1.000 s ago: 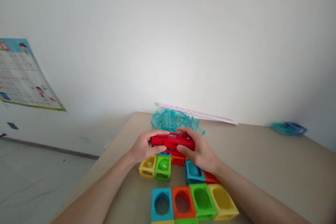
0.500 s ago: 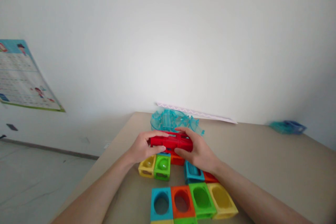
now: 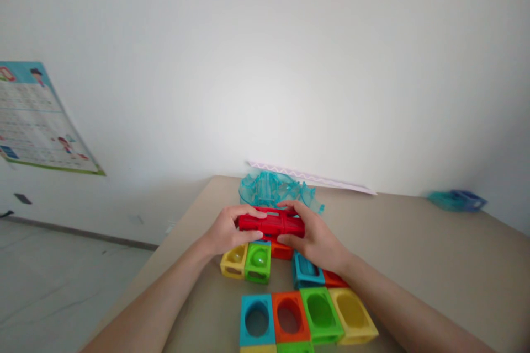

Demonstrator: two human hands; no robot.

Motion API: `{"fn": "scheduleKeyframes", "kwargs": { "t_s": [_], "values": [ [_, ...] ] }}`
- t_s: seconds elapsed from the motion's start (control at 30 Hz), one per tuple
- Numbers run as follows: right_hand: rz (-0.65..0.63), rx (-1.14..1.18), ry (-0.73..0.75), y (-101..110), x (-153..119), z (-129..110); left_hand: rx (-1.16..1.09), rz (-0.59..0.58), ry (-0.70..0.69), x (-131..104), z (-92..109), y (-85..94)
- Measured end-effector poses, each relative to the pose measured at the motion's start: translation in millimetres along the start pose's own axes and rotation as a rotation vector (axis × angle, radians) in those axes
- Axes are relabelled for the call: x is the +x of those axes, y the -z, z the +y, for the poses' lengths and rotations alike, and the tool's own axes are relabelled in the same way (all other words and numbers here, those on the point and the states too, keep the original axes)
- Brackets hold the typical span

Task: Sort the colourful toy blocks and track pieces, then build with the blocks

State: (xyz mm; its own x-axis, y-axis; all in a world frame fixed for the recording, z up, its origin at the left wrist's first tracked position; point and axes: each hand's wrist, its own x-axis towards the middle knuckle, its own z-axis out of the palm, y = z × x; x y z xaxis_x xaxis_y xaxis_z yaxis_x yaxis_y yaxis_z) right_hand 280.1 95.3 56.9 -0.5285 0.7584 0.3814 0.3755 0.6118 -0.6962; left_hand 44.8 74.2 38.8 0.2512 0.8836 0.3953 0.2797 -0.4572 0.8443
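Between my two hands is a red plastic toy block piece (image 3: 271,226), long and hollow with openings in its top. My left hand (image 3: 228,230) is closed on its left end, thumb in front and fingers on top. My right hand (image 3: 312,234) grips the right end the same way. Just below and in front of the piece stand a yellow block (image 3: 234,262) and a green block (image 3: 257,263) with round recesses. An orange block (image 3: 282,250) is partly hidden under the red piece. Below my right hand is a blue block (image 3: 307,270).
Nearest me on the table (image 3: 414,253) is a row with a blue cube (image 3: 244,320), an orange cube (image 3: 291,318), a green cube (image 3: 322,314) and a yellow cube (image 3: 354,314). Behind my hands lie clear teal track pieces (image 3: 269,188). Teal and dark-blue pieces (image 3: 467,200) sit far right.
The whole view has shifted very slightly, with things a few pixels to the right. Both hands keep their grip on the red block piece, which has barely moved.
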Motion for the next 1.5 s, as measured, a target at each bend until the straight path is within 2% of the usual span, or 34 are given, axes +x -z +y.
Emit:
{"fn": "scheduleKeyframes", "kwargs": {
  "t_s": [0.43, 0.7, 0.93, 1.0, 1.07, 1.2, 1.3, 1.37, 1.43, 1.5],
  "values": [
    [-0.012, 0.033, -0.012, -0.2, 0.4, 0.9, -0.050, -0.017, 0.016, 0.9, -3.8, 0.6],
    [0.007, 0.025, -0.059, 0.4, 0.5, -3.2, -0.033, -0.013, 0.038, 0.6, 2.4, -0.2],
    [0.136, 0.326, -0.126, 3.9, 4.6, -2.5, -0.301, 0.092, 0.066, 2.3, 4.5, 5.5],
    [0.174, 0.366, -0.173, 15.7, 10.1, -3.5, -0.318, 0.153, 0.032, 3.5, 4.1, 7.3],
    [0.183, 0.349, -0.239, 37.1, 16.5, -7.6, -0.335, 0.190, -0.017, 5.0, 3.0, 8.1],
    [0.135, 0.187, -0.387, 101.0, 24.0, -19.1, -0.330, 0.152, -0.069, 6.4, 0.3, 7.2],
    [0.145, -0.112, -0.513, 147.7, 19.9, -16.9, -0.289, 0.122, -0.061, 5.6, -1.7, 5.9],
    [0.111, -0.379, -0.577, 169.9, 13.9, -7.0, -0.270, 0.107, -0.059, 4.8, -3.0, 5.3],
    [0.044, -0.590, -0.639, 183.3, 7.5, 7.2, -0.264, 0.095, -0.055, 4.3, -4.1, 5.0],
    [-0.041, -0.675, -0.692, 189.2, 2.3, 21.9, -0.266, 0.087, -0.050, 4.0, -4.7, 4.8]
  ]
}}
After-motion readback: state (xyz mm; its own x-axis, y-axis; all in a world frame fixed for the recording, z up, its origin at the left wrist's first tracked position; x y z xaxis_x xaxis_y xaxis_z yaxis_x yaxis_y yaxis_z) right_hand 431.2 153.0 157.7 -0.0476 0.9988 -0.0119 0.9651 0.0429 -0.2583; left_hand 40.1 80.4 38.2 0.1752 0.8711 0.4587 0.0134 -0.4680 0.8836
